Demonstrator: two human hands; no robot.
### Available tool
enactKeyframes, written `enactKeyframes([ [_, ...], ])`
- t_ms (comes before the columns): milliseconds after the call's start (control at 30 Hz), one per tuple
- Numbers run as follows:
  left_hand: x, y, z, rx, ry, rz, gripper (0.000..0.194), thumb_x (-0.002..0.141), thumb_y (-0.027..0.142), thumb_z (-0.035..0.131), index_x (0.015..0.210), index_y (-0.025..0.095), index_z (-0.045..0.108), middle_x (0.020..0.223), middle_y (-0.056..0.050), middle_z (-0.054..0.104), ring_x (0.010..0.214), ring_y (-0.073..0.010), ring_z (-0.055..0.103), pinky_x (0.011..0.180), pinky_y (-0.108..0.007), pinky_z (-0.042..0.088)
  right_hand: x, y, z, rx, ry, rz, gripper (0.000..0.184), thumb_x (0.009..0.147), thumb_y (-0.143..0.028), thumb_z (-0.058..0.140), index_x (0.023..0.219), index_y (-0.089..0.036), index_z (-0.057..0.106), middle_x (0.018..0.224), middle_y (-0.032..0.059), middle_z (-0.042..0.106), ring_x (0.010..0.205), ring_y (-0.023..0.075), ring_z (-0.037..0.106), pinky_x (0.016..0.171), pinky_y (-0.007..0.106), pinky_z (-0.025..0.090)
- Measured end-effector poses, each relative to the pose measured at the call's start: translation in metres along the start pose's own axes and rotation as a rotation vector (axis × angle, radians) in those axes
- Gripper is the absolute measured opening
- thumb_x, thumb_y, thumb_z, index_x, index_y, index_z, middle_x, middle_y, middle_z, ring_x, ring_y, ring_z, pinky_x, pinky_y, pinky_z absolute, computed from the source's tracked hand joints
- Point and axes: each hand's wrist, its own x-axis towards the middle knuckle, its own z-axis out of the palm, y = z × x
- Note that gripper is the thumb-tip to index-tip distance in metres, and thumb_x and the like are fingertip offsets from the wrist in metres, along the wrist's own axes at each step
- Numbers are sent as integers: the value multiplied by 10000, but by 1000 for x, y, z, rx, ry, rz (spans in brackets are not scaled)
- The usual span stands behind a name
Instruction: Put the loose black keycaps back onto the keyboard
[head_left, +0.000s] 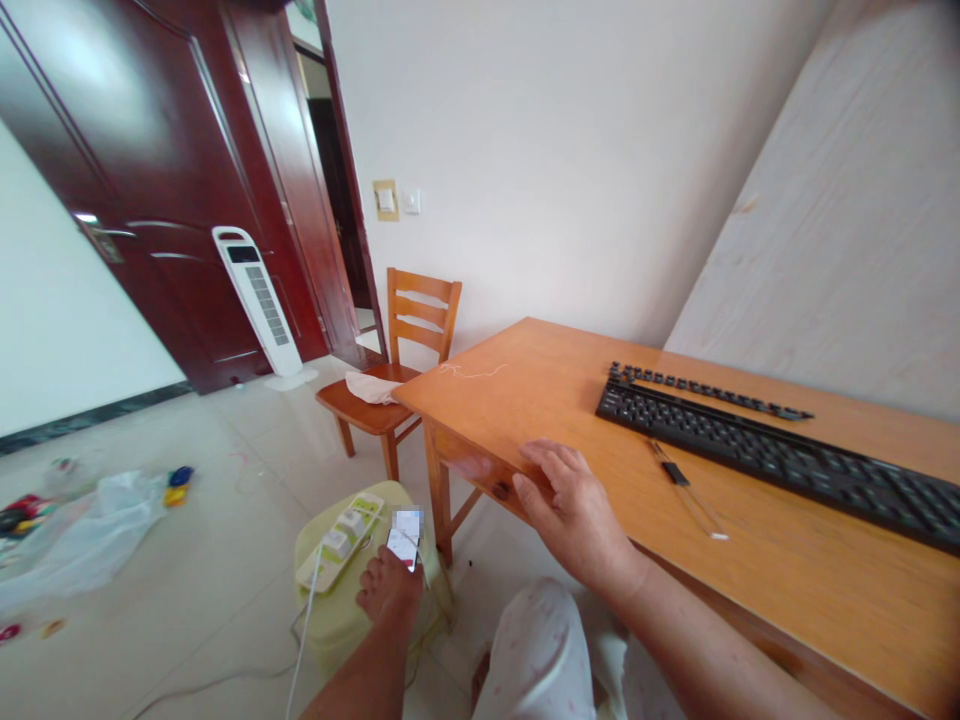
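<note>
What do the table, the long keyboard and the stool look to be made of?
Table: probably varnished wood, going by its orange-brown colour and soft sheen, though it could be veneer. Keyboard: black plastic, most likely, with moulded-looking keys. Stool: seemingly smooth plastic, pale yellow-green, with rounded edges and even colour.

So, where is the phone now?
In the head view, low and left of centre: the phone is on the stool beside the power strip, at the left hand.

Wooden desk [525,385]. Behind the desk, plain white wall [562,150]. Left of it, wooden chair [418,336], then big dark red door [161,130], shiny with light. Around it, pale shiny floor [240,510].
</note>
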Motion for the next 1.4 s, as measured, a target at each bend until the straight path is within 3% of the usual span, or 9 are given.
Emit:
enactKeyframes([
  [533, -3, 0, 0, 42, -24, 15, 540, 737, 483, 597, 1121, 108, 537, 1154, -209, 567, 1100, -370, 510, 865, -474, 407, 2, -1, 0, -27, -13, 7, 290, 883, -274, 536, 1149, -186, 612, 1153, 107, 629, 1100, 253, 546, 958, 432, 456],
  [833, -9, -1, 0, 31, 71, 55, 855, 740, 559, 560, 1398, 60, 338, 1322, -246, 484, 1184, -389, 445, 916, -514, 375, 1, 1, -1, -21, -15, 8, 290, 879, -282, 535, 1143, -196, 619, 1129, 107, 638, 1086, 267, 555, 949, 454, 461],
  [1167, -36, 4, -22, -78, 230, 31, 629, 848, 416, 444, 1394, 113, 366, 1368, -210, 471, 1236, -356, 431, 969, -492, 343, -2, 2, -2, 79, 38, -5, 273, 883, -248, 519, 1127, -177, 619, 1100, 105, 654, 1070, 243, 576, 950, 421, 468],
  [1267, -37, 18, -35, -151, 298, 35, 585, 870, 431, 427, 1379, 145, 384, 1347, -202, 494, 1227, -359, 441, 981, -508, 332, -9, -7, -14, 101, 30, -52, 299, 877, -213, 527, 1165, -176, 599, 1127, 103, 645, 1097, 228, 566, 972, 396, 459],
  [1400, -40, 52, -67, -280, 383, 119, 560, 890, 431, 411, 1383, 169, 369, 1368, -186, 481, 1234, -354, 431, 995, -531, 316, -25, -18, -40, 92, 63, -75, 315, 874, -191, 531, 1185, -189, 585, 1155, 103, 631, 1124, 224, 551, 974, 386, 456],
])
